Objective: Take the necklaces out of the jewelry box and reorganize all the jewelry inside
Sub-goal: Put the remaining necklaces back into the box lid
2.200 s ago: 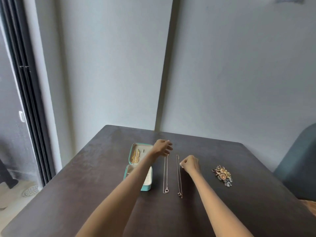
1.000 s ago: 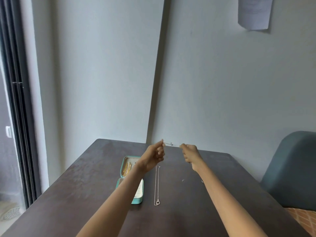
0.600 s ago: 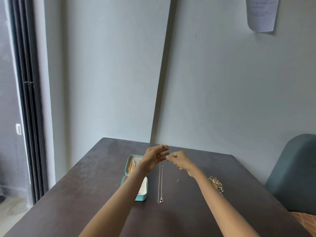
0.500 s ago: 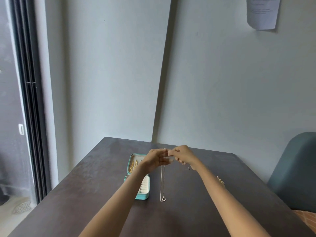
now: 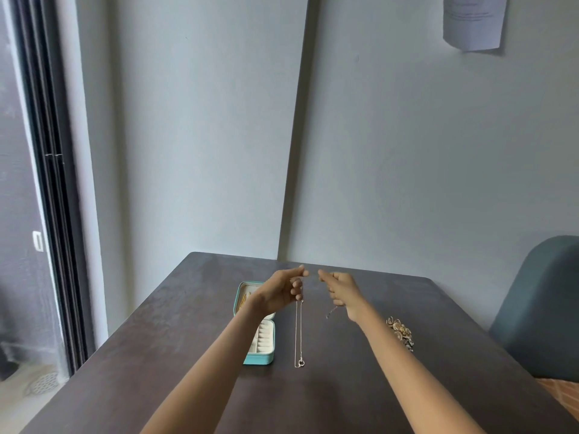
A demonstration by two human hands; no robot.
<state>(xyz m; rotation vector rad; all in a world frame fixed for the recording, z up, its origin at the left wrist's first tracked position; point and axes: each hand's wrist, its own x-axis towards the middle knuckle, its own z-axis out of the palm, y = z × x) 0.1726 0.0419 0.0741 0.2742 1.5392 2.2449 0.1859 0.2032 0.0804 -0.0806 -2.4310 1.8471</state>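
Observation:
A teal jewelry box [image 5: 262,358] lies open on the dark table [image 5: 156,355], with gold pieces in its lid [image 5: 243,298] and white ring rolls in its base. One thin necklace [image 5: 299,336] lies straight on the table beside the box. My left hand [image 5: 283,289] and my right hand [image 5: 341,291] hover above it, a small gap between them, each pinching an end of a second thin necklace. A short piece of that chain [image 5: 332,311] dangles under my right hand; the rest is too fine to see.
A heap of gold and grey jewelry [image 5: 401,333] lies to the right of my right arm. A blue-grey chair [image 5: 539,308] stands at the table's right edge. Walls close off the far side, and a dark door frame [image 5: 53,183] stands at left.
The second necklace lay on the table beside the first; both hands have lifted it. The hands came together in the air and have now drawn slightly apart.

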